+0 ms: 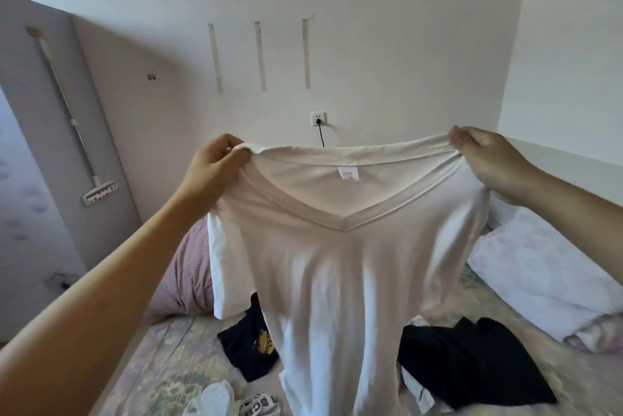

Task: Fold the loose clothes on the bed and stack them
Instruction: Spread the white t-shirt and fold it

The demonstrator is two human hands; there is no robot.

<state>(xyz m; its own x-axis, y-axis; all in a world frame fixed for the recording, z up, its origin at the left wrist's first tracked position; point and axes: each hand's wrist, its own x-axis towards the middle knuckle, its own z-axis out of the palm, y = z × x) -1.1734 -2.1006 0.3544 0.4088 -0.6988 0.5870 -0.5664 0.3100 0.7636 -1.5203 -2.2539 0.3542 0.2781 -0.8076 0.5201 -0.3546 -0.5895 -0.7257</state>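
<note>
Two hands hold a white V-neck T-shirt (337, 264) up over the bed (161, 355): the left hand (210, 173) and right hand (485, 163) each pinch a shoulder with curled fingers. Beneath the shirt lie a navy printed garment (247, 348) and a black garment (472, 358). Beyond it, a white pillow (539, 267) and a wall socket (318, 119).

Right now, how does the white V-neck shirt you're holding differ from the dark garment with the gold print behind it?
The white V-neck shirt hangs upright in the air, spread open; the dark garment with the gold print lies crumpled on the bed. The left hand and right hand each pinch a shoulder of the white shirt; nothing touches the dark one. The white shirt is plain, the dark one printed. Neither is folded yet.
</note>
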